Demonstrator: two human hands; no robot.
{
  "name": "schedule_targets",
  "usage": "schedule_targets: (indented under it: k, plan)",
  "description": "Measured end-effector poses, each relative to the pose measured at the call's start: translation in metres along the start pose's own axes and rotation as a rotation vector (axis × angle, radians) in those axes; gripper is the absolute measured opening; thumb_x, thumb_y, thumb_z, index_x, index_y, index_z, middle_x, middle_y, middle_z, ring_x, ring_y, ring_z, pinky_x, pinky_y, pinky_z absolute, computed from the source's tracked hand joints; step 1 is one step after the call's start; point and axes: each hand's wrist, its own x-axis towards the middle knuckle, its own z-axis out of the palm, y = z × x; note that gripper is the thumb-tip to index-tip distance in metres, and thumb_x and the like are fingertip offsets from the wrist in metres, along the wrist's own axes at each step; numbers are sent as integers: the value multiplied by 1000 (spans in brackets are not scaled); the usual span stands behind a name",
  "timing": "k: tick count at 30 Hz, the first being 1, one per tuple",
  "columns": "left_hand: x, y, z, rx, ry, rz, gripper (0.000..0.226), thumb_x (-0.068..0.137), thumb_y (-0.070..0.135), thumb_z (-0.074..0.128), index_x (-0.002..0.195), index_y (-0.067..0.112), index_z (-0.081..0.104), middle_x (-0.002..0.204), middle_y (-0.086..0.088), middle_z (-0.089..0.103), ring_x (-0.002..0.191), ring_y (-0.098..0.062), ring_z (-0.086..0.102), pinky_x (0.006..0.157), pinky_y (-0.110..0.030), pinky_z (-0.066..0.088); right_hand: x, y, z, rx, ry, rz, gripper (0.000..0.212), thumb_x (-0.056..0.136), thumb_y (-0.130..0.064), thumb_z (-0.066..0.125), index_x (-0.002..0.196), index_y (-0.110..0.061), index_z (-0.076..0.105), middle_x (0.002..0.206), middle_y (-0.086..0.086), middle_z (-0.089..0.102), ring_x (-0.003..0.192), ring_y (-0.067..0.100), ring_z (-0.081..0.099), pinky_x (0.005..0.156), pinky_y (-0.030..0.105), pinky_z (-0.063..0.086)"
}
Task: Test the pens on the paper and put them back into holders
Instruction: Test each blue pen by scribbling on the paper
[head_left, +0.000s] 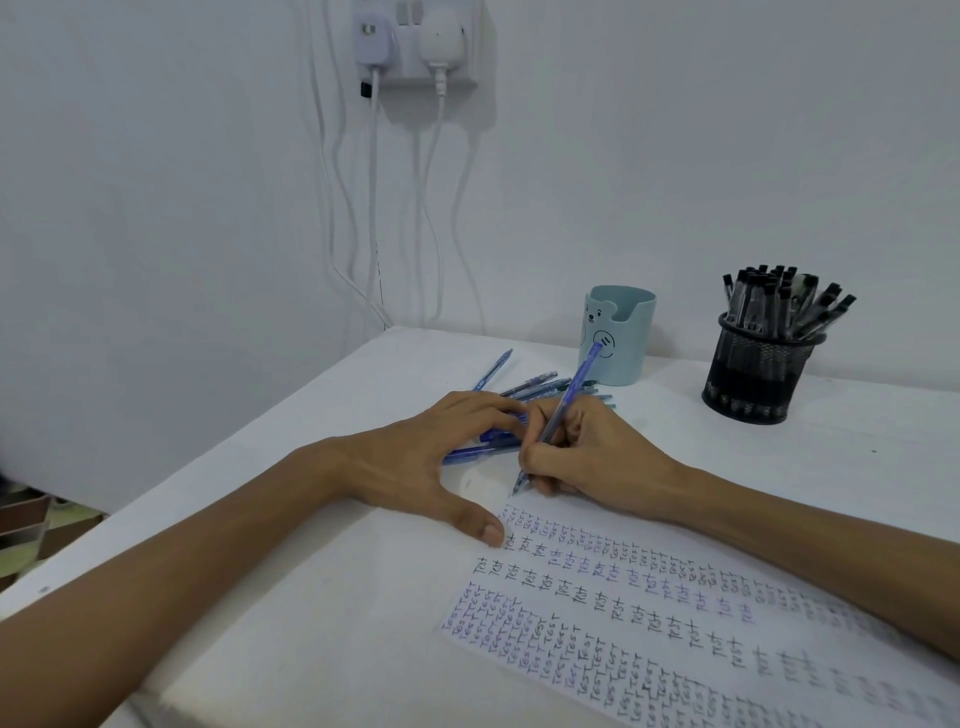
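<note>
The paper (613, 631) carries the only writing that can be read: the word "TEST" in small blue-violet capitals, repeated in tight slanted rows along its near edge and again in a band near its far edge. Between those bands run two rows of larger dark characters, too blurred to make out.

Two holders stand at the back of the white surface (857, 457), well apart from each other. The teal holder (623, 358) is a smooth cup with a notched rim and a bear drawn on its front; its inside is hidden from this angle. The black mesh holder (753, 374) to its right is packed with black-capped pens (769, 296) that stand upright and fan outward.

The right hand (592, 452) has its fingers curled round a blue pen (574, 387) in a writing grip. The pen is translucent blue and tilts away toward the teal holder, with its tip at the far left corner of the paper.

The left hand (410, 457) lies flat with straight fingers. Its fingertips rest on the loose blue pens (540, 387) heaped just in front of the teal holder, and its thumb presses the paper's left edge.

On the wall behind, a socket (415, 47) holds plugs with white cables (371, 208) hanging down.
</note>
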Motion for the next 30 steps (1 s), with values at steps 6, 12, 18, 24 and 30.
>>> schedule_targets:
  k: [6,12,18,24,30]
  plan:
    - [0,0,0,-6,-5,-9,98,67,75,78,152,43,39,159,36,23,153,8,14,129,-36,22,1,1,1,6,0,7,14,89,1,64,76,5,61,59,14,64,49,15,44,51,18,38]
    - [0,-1,0,-6,-4,-7,99,68,73,79,153,42,39,159,35,23,153,7,15,129,-35,22,1,2,0,21,2,17,14,89,1,64,78,8,60,58,13,64,47,13,43,50,18,38]
    - [0,-1,0,0,0,-11,99,67,74,78,153,40,41,161,34,23,153,8,14,129,-34,21,1,1,1,17,18,29,15,90,-1,63,76,2,61,60,14,64,48,15,43,49,20,37]
    - [0,-1,0,-6,-2,-10,101,67,75,78,154,41,39,161,32,23,154,5,15,130,-38,23,0,-1,1,12,26,30,16,89,0,63,74,-3,62,58,12,63,46,12,42,49,18,37]
    - [1,-3,0,2,-4,-5,102,67,78,77,153,40,39,162,31,23,155,3,16,129,-41,24,1,-2,1,19,29,33,18,91,-1,64,74,-7,61,58,11,63,45,11,42,48,18,36]
